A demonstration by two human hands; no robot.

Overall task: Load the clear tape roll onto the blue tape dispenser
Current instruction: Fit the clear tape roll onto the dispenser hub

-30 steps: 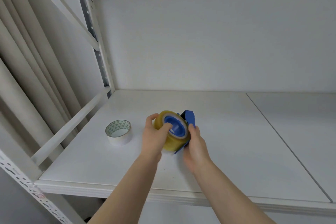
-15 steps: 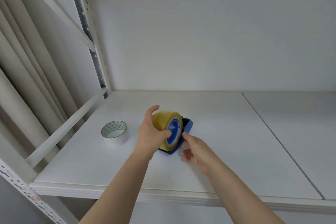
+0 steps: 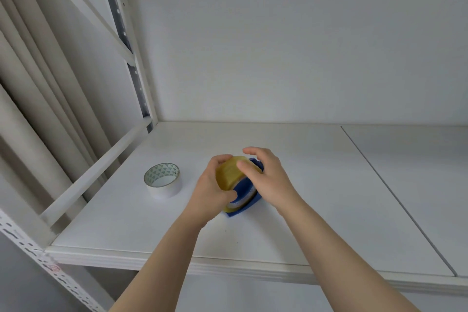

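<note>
The clear, yellowish tape roll (image 3: 230,174) sits on the blue tape dispenser (image 3: 247,200), which rests on the white shelf (image 3: 304,185) near its middle. My left hand (image 3: 211,192) wraps the roll from the left, thumb at its lower front. From the right, my right hand (image 3: 268,180) reaches over roll and dispenser, its thumb pressing on the roll's top and its fingers spread behind. Much of the dispenser is hidden by the roll and my hands.
A white roll of tape (image 3: 163,180) with a triangle-patterned core lies flat to the left. A diagonal shelf brace (image 3: 96,172) and upright post (image 3: 136,71) bound the left side. The shelf's front edge (image 3: 228,263) runs below my forearms.
My right hand has come up from the shelf beside the dispenser and now rests over the roll. The roll and dispenser have tilted, the roll's face turning downward toward me.
</note>
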